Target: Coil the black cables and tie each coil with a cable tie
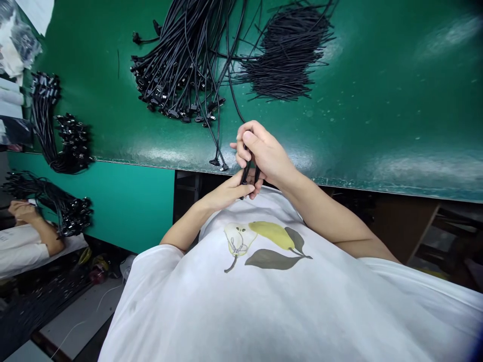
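Observation:
A black cable (234, 100) runs down from the pile into my hands, just off the table's front edge. My right hand (266, 153) is closed around a doubled part of it, thumb pressed against curled fingers. Lower, in front of my shirt, my left hand (236, 191) pinches the cable's end, where a dark connector partly shows. Fingers cover most of this end. Beside my hands, two loose cable ends with plugs (222, 165) reach the table edge. Further up lies a large heap of black cables (177, 85) with metal-tipped connectors. To its right is a pile of thin black ties (290, 50).
The green table (377, 110) ends just before my body. Bundled cables (47, 120) lie at its left, near plastic bags (18, 45). At the lower left, a co-worker's hands (24, 211) are by another cable bundle (71, 211) on a lighter green surface.

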Demonstrator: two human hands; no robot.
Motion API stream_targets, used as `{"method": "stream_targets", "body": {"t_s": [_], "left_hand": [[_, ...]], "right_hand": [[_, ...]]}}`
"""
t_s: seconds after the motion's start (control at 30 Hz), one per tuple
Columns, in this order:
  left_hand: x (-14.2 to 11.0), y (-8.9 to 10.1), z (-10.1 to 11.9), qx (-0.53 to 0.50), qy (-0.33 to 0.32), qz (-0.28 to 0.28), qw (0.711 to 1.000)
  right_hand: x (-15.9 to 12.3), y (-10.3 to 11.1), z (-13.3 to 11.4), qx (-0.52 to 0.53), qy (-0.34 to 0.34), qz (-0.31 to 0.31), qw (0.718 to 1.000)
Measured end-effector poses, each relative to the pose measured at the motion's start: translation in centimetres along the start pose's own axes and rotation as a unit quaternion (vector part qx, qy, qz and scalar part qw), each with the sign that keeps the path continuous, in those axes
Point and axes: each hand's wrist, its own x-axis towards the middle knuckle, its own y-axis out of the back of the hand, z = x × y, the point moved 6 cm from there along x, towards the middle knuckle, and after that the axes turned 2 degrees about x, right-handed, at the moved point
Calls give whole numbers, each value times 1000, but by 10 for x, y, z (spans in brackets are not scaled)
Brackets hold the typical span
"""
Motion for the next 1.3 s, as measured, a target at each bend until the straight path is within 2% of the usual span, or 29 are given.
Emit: {"method": "stream_targets", "body": {"t_s": [0.17,0.27,0.37,0.43,0.5,0.57,0.7,0.93,1.13,1.3], "left_hand": [[-7,-4,-3,-51,71,-72,994],[-9,-8,-3,-58,72,-113,989],[-13,-11,-2,-15,74,-141,987],[-15,-11,0,34,71,-127,989],[-16,-11,2,35,68,-98,992],[-16,-13,1,-29,82,-73,993],[-14,-16,-11,-155,131,-31,979],[-14,-19,-14,-215,140,-27,966],[-13,-15,-15,-205,97,-10,974],[-13,-14,-17,-169,63,-16,983]], "right_hand": [[-3,4,2,61,-47,-23,997],[-9,2,-2,90,-63,-45,993],[-14,-4,-5,107,-60,-90,988],[-15,-7,-6,109,-51,-109,987],[-14,-7,-6,107,-34,-107,988],[-11,-5,-8,105,-8,-101,989],[-9,-6,-10,98,25,-111,989],[-10,-8,-8,144,-6,-96,985],[-6,-6,-5,146,-3,-80,986],[-8,-9,-4,163,-12,-109,980]]}}
